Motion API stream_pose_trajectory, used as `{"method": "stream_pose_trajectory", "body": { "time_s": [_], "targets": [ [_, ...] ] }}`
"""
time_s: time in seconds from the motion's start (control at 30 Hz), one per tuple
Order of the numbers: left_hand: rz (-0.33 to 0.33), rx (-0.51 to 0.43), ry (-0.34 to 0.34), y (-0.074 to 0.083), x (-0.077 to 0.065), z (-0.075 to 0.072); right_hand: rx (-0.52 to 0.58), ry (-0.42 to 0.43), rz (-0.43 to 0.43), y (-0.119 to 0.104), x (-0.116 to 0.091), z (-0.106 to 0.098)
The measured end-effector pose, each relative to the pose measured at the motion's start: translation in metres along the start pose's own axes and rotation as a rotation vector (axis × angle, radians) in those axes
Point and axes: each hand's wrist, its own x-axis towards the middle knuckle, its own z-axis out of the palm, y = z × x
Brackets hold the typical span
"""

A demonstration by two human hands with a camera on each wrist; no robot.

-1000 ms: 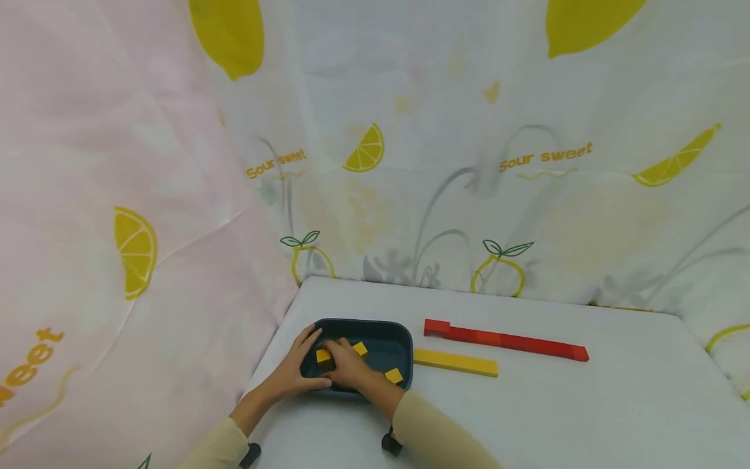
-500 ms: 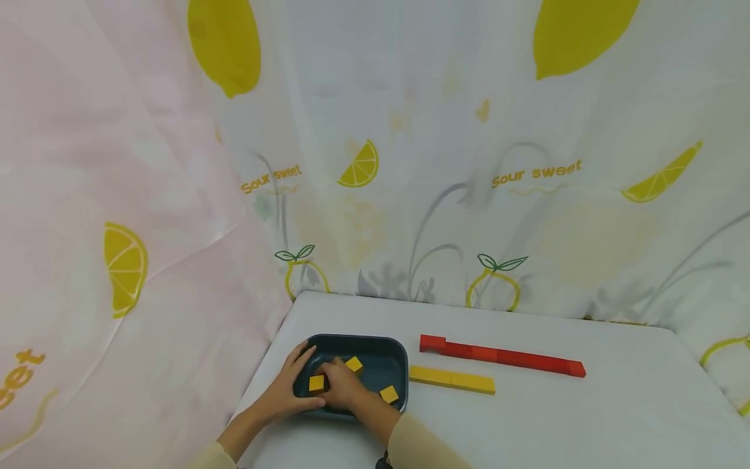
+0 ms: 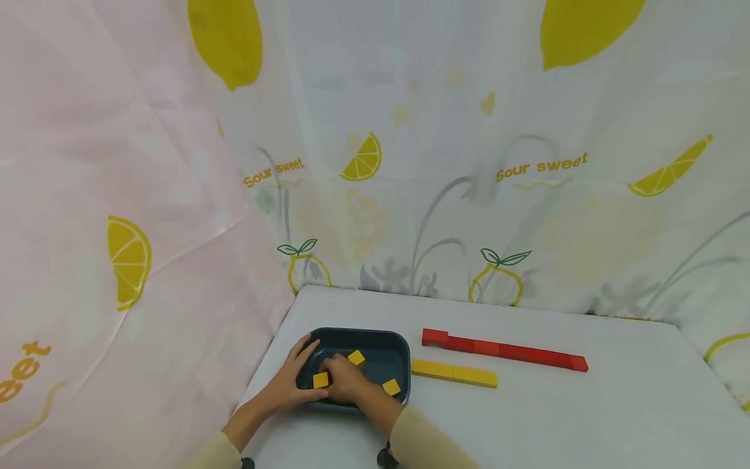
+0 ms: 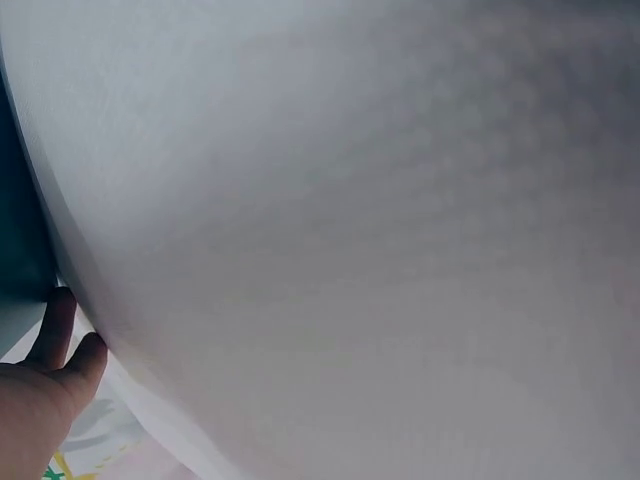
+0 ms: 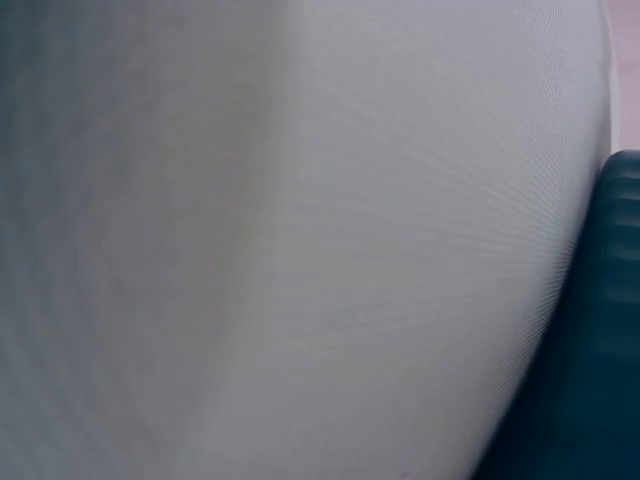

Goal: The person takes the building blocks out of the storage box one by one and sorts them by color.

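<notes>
A dark blue rectangular tray (image 3: 381, 337) lies on the white table, with three yellow cubes visible inside. My left hand (image 3: 282, 388) holds the tray's left end, its thumb along the front rim and its fingers at the back left corner. In the left wrist view, fingers (image 4: 62, 335) of that hand touch the tray's outer wall (image 4: 20, 240). My right hand (image 3: 347, 380) reaches into the tray with bent fingers, beside a yellow cube (image 3: 320, 380); its fingertips are hidden. Other yellow cubes lie behind it (image 3: 356, 358) and near the right wrist (image 3: 391, 387).
Right of the tray lies a row of yellow blocks (image 3: 454, 372). Behind that stretches a longer red row (image 3: 510, 350), with a raised red block (image 3: 435, 337) at its left end. A lemon-print cloth (image 3: 433, 195) hangs behind the table.
The leftmost yellow cube has shifted toward the tray's front, and the right hand's fingers have shifted slightly beside it. The left hand stays on the tray. The head view has tilted slightly.
</notes>
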Motion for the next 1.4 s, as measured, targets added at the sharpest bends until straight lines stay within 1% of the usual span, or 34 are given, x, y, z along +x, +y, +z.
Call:
{"method": "stream_pose_trajectory", "body": {
  "time_s": [0.13, 0.47, 0.67, 0.83, 0.9, 1.0, 1.1, 1.17, 1.27, 1.4],
  "targets": [
    [0.006, 0.001, 0.012, -0.001, 0.001, 0.0, 0.005, 0.005, 0.006, 0.0, 0.0, 0.0],
    [-0.001, -0.002, 0.01, -0.002, 0.001, 0.001, -0.003, -0.005, -0.009, 0.001, 0.001, -0.001],
    [-0.017, 0.004, 0.02, 0.001, 0.002, 0.001, -0.02, 0.015, -0.044, 0.002, 0.002, -0.004],
    [-0.014, 0.005, 0.03, 0.003, 0.002, 0.002, -0.03, 0.013, -0.063, 0.002, 0.0, -0.005],
    [-0.01, 0.005, 0.032, 0.002, 0.0, 0.003, -0.029, 0.028, -0.07, 0.001, -0.001, -0.002],
    [-0.004, -0.018, 0.019, -0.001, -0.003, 0.005, -0.03, 0.025, -0.081, 0.002, -0.003, 0.002],
    [-0.007, -0.025, -0.009, -0.004, -0.013, 0.007, 0.021, 0.004, -0.063, 0.0, -0.009, 0.012],
    [-0.005, -0.02, -0.016, -0.004, -0.016, 0.008, 0.047, 0.002, -0.047, -0.001, -0.011, 0.015],
    [0.004, -0.02, 0.0, -0.003, -0.013, 0.007, 0.054, 0.027, -0.044, 0.0, -0.009, 0.012],
    [0.012, -0.011, 0.028, -0.001, -0.002, 0.002, 0.012, 0.051, -0.073, 0.003, 0.0, -0.001]
  ]
}}
